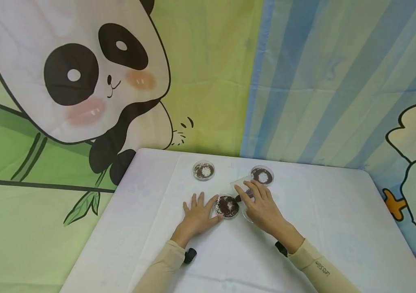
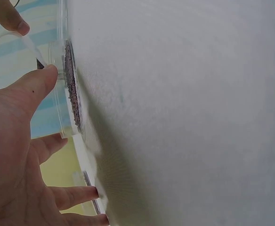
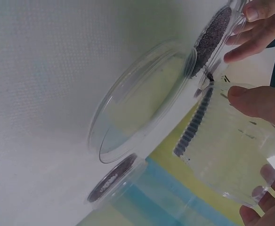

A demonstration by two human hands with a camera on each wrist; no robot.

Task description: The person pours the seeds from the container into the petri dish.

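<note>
My left hand (image 1: 198,217) lies spread on the table and steadies a petri dish (image 1: 226,206) of dark granules flecked with white, its thumb and index finger at opposite sides of the rim. My right hand (image 1: 264,209) grips a clear plastic container (image 3: 236,146) between thumb and fingers. The container is tilted, and a dark ridged strip (image 3: 194,123) runs along it. Its dark-tipped end comes right to the dish's edge. Under the right hand lies a clear round dish or lid (image 3: 142,101), mostly hidden by the hand in the head view.
Toward the table's far edge stand two more petri dishes: a left one (image 1: 203,170) and a right one (image 1: 262,175). Both hold dark granules with a white patch. A white cloth covers the table (image 1: 325,203), and a printed curtain (image 1: 208,81) hangs behind it.
</note>
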